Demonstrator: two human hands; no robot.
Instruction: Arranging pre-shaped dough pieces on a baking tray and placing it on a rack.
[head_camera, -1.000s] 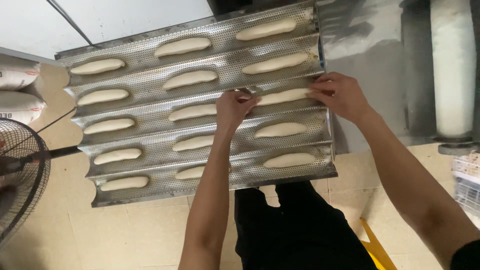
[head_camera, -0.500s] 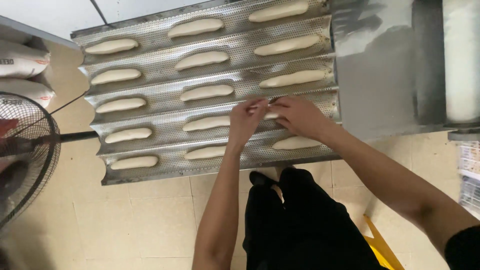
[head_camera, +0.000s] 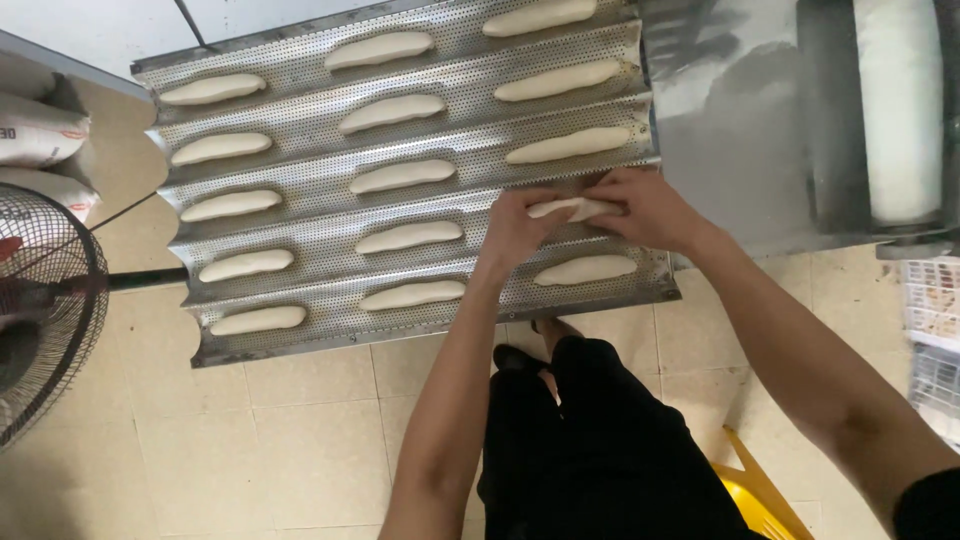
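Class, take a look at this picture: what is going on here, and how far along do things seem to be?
A person stands over a perforated metal baking tray with wavy channels. Both the left hand and the right hand hold one long piece of dough just above a channel on the tray's right side. Fourteen other shaped pieces already lie in the channels, in three columns, including one just below the hands. A fan stands on the left.

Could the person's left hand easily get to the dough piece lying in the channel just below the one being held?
Probably yes. The left hand holds one end of a dough piece; the dough below lies uncovered on the perforated tray, though that hand is occupied.
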